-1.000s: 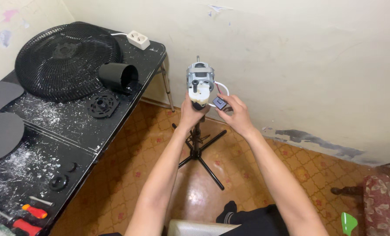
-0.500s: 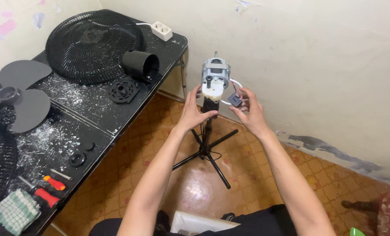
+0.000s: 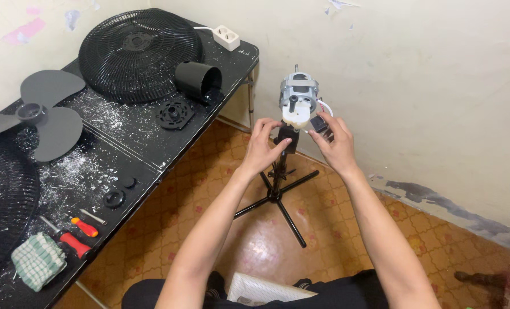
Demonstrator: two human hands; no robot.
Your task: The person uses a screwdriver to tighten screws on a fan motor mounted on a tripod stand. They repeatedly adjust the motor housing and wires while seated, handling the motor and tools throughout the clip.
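Observation:
A grey fan motor (image 3: pixel 298 96) with a white gear housing sits on top of a black stand (image 3: pixel 276 191) with spread legs on the tiled floor. My left hand (image 3: pixel 262 147) touches the black neck just under the motor, fingers curled around it. On the motor's right side, my right hand (image 3: pixel 335 144) pinches a small black part with a white wire attached.
A black table (image 3: pixel 152 143) at left carries a round fan grille (image 3: pixel 136 51), a grey fan blade (image 3: pixel 40 111), a black cone housing (image 3: pixel 197 79), a round plate (image 3: pixel 175 113), red-handled screwdrivers (image 3: pixel 74 240), a green cloth (image 3: pixel 37 260) and a white power strip (image 3: pixel 226 37).
The view has shifted so that more of the table shows at left. Both hands stay at the motor, and my left hand has slid down to the neck.

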